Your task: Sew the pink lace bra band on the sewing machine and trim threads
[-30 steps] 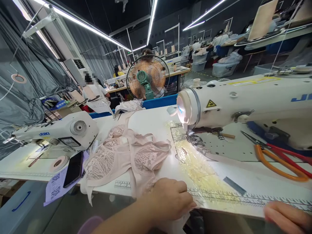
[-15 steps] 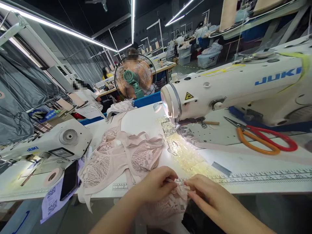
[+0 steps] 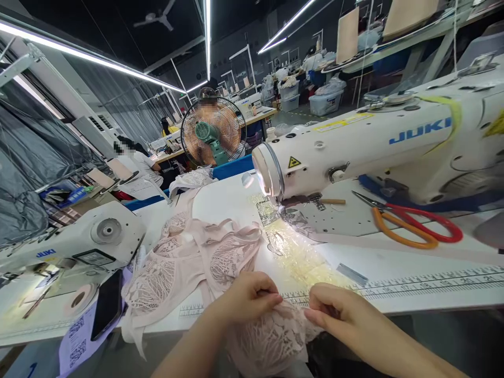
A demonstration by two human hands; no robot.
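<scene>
A pale pink lace bra (image 3: 271, 338) hangs at the table's front edge, pinched between my two hands. My left hand (image 3: 250, 296) is closed on its upper edge, thumb against bent fingers. At the right side of the same edge, my right hand (image 3: 334, 310) also pinches the lace, fingers curled. The stretch of edge between them spans a short gap. Another pink lace bra (image 3: 157, 278) lies on the table to the left of my hands. The lower part of the held piece drops below the tabletop.
A white sewing machine (image 3: 354, 147) stands at right, its lamp lit over yellowish clear film (image 3: 295, 252). Orange-and-red scissors (image 3: 413, 223) lie beside it. A printed ruler (image 3: 394, 289) runs along the front edge. Left are a phone (image 3: 107, 304), a tape roll (image 3: 81, 299) and a second machine (image 3: 98, 231).
My hands have moved apart, the right one shifting rightward, and the lace between them is spread wider. More of the held bra's cup shows. The camera view has shifted slightly.
</scene>
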